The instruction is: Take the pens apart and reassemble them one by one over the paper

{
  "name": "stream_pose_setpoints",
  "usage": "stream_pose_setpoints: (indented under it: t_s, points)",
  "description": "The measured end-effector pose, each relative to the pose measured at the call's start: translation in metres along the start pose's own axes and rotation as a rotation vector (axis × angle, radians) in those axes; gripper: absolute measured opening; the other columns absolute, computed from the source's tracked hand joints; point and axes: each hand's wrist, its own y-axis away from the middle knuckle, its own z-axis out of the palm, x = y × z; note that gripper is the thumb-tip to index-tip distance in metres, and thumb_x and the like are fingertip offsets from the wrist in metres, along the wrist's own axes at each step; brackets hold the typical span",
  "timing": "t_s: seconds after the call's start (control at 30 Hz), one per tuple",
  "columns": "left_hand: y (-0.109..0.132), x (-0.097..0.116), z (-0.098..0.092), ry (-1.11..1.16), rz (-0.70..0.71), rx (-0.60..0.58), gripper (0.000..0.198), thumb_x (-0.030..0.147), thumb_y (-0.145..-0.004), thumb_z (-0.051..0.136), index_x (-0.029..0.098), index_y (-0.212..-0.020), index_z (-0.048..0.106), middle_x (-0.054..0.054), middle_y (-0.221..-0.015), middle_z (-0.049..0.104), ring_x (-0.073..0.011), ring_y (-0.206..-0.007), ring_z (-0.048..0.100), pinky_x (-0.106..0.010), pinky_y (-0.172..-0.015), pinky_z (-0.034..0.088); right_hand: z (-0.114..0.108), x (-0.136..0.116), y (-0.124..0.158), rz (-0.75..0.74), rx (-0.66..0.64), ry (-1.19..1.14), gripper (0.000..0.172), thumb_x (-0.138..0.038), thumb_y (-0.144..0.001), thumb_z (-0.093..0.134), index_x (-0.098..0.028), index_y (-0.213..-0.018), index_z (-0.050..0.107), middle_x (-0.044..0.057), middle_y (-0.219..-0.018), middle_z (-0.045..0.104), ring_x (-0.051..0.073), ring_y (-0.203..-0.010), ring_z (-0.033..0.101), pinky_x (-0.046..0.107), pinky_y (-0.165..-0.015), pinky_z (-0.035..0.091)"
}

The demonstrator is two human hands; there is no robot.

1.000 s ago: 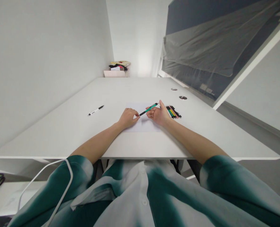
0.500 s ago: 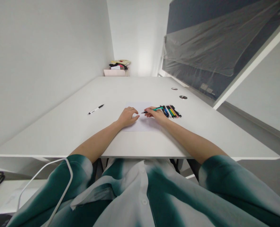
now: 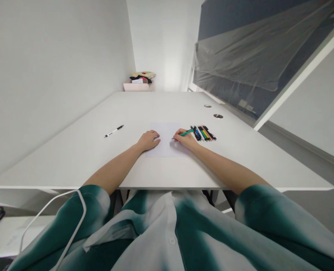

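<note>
A sheet of white paper (image 3: 167,149) lies on the white table (image 3: 172,173) in front of me. My left hand (image 3: 149,140) rests on the paper's left part, holding nothing, thumb and fingers apart. Over the right part, my right hand (image 3: 184,138) grips a green pen (image 3: 187,132), its tip pointing down and left close to the paper. Whether the tip touches the sheet is too small to tell. Just right of that hand lies a row of several coloured pens (image 3: 205,133). A black and white pen (image 3: 114,131) lies alone at the left.
At the table's far end is a pale box (image 3: 136,87) with folded things on top. Two round metal fittings (image 3: 218,116) sit in the tabletop at the right. A plastic-covered dark panel (image 3: 240,56) stands beyond the right edge, and a wall runs along the left.
My left hand has moved a little left, away from the right hand. My right hand has tilted the green pen, and its tip has shifted slightly right and nearer to me.
</note>
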Motion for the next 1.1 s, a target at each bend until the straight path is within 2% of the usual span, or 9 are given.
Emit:
stream_pose_setpoints:
  t_s: [0.27, 0.7, 1.1]
  points:
    - [-0.0015, -0.0036, 0.0033, 0.02, 0.013, 0.026, 0.033, 0.038, -0.089, 0.051, 0.019, -0.111, 0.066, -0.012, -0.123, 0.064, -0.027, -0.112, 0.059, -0.044, -0.1, 0.046, 0.0023, -0.0048, 0.0088, -0.015, -0.005, 0.181, 0.018, -0.026, -0.07, 0.058, -0.023, -0.054, 0.051, -0.001, -0.053, 0.062, 0.015, -0.056, 0.054, 0.027, -0.057, 0.04]
    - [-0.0009, -0.0011, 0.0013, 0.023, 0.0, 0.012, 0.031, 0.036, -0.089, 0.052, 0.018, -0.112, 0.066, -0.011, -0.124, 0.064, -0.0267, -0.113, 0.059, -0.042, -0.101, 0.045, 0.0053, -0.0066, 0.0098, -0.048, -0.049, 0.233, 0.019, -0.02, -0.069, 0.057, -0.022, -0.052, 0.049, -0.002, -0.05, 0.057, 0.014, -0.055, 0.048, 0.027, -0.056, 0.035]
    - [-0.0009, -0.0036, 0.0025, 0.036, 0.006, 0.019, 0.032, 0.038, -0.089, 0.051, 0.019, -0.111, 0.065, -0.012, -0.123, 0.064, -0.0269, -0.112, 0.059, -0.043, -0.1, 0.047, 0.0044, -0.0041, 0.0087, -0.078, -0.013, 0.233, 0.017, -0.022, -0.067, 0.055, -0.022, -0.05, 0.05, -0.002, -0.049, 0.057, 0.014, -0.053, 0.046, 0.026, -0.053, 0.033]
